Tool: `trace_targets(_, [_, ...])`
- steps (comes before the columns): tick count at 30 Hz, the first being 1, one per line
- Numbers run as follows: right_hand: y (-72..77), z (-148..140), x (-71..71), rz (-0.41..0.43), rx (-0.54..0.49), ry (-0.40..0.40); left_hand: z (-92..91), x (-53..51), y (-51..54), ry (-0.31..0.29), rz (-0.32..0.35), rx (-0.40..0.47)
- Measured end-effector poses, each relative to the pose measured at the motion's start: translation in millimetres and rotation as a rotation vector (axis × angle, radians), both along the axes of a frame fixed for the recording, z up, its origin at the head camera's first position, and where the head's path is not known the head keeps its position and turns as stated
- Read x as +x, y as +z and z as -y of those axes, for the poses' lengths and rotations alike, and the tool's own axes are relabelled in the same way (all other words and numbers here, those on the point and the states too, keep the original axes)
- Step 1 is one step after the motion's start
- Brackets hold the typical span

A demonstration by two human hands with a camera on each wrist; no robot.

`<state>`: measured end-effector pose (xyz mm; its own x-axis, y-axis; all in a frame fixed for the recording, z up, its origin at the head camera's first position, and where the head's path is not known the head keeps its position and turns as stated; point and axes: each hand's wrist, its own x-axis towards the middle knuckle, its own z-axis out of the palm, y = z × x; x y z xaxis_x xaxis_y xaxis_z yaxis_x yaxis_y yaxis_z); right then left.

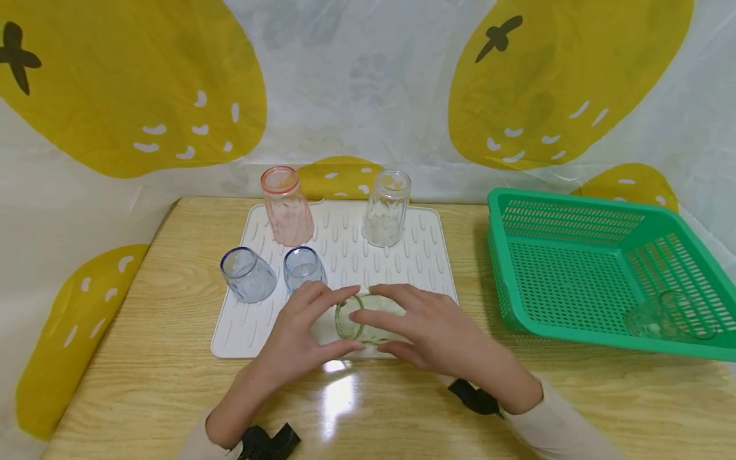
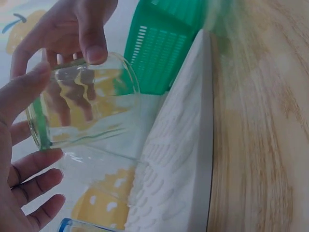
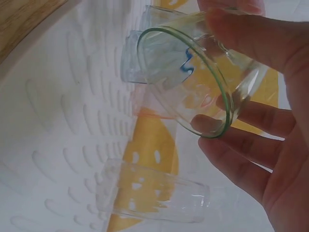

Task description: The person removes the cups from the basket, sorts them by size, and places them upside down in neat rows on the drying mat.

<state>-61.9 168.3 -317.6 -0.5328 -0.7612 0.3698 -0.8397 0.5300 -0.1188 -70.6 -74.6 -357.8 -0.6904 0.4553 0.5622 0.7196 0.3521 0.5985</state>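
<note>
A pale glass tumbler with a green rim (image 1: 379,304) is held on its side above the front of a white ribbed drying mat (image 1: 425,255). My left hand (image 1: 293,332) curves thumb and fingers around its left end. From the other side, my right hand (image 1: 437,326) grips the body with thumb and fingers. In the left wrist view, the left thumb touches the tumbler (image 2: 99,130), while some lower fingers stand off it. The right wrist view shows the green rim of the tumbler (image 3: 166,99) tilted, right fingertips at its edge.
On the mat stand two blue-rimmed glasses (image 1: 253,281), a pink glass (image 1: 290,217) and a tall clear glass (image 1: 385,214). A green perforated basket (image 1: 575,340) sits on the right, with a clear glass (image 1: 652,321) lying inside. A patterned sheet (image 1: 356,76) hangs behind the wooden table (image 1: 167,287).
</note>
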Motion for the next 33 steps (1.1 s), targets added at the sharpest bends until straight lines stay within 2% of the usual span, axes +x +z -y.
trace_targets(4, [5.6,-1,-1.2,0.031,-0.069,-0.018,6.1,0.2,4.5,0.017,0.021,0.036])
trace_targets(8, [10.2,-3,-4.0,0.062,-0.167,-0.052,17.3,4.7,6.2,0.057,0.033,0.062])
trace_targets(17, [10.4,-6,-14.4,0.078,-0.429,-0.019,55.8,16.3,-1.0,0.172,-0.011,0.144])
trace_targets(23, [3.4,-3,-22.6,0.044,-0.588,0.011,89.7,23.9,-7.8,0.275,0.023,0.122])
trace_targets(26, [-1.5,-1,-26.1,0.041,-0.641,-0.009,104.8,27.4,-10.4,0.33,0.024,0.111])
trace_targets(33, [-13.9,0,-32.0,0.144,-0.698,-0.09,128.1,31.3,-18.7,0.413,0.089,0.102])
